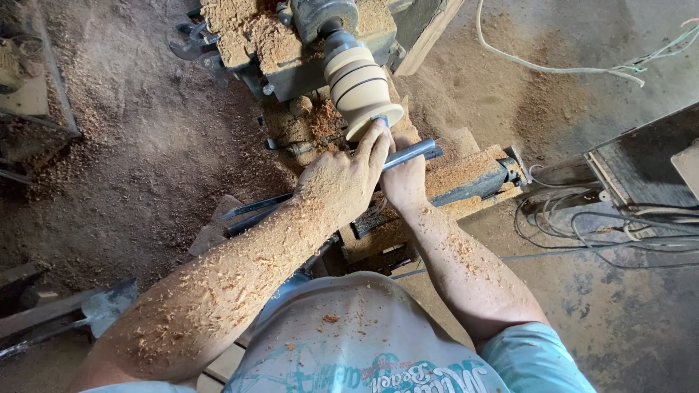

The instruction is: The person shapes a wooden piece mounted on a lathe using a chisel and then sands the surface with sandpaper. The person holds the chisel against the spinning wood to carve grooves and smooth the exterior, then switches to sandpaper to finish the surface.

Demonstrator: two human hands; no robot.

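Fingers, left hand [342, 182]: fingertips [378, 135] are extended and pressed to the wide lower rim of the turned wooden piece [358, 87]; a small grey item is pinched at the tips, its kind cannot be told.
Left of the fingers: sawdust-covered floor [145, 145] is seen, with dark metal rods [251, 215] lying just below the left wrist.
Left forearm [218, 291]: coated with pale wood shavings from wrist to elbow.
Above the fingers: the wooden piece, pale with dark grooved rings, is mounted on the lathe spindle [320, 18]; the lathe bed [284, 51] is heaped with shavings.
Fingers, right hand [404, 182]: curled closed around a grey metal tool shaft [411, 153], just beside and partly under the left hand; the fingertips are hidden.
Tool shaft: held slanting, its free end projecting to the right of the fingers; the working end is hidden behind the left hand.
Right of the fingers: a shaving-covered tool rest [466, 175] is noted, then loose cables [619, 233] and a dark box [648, 160], well apart.
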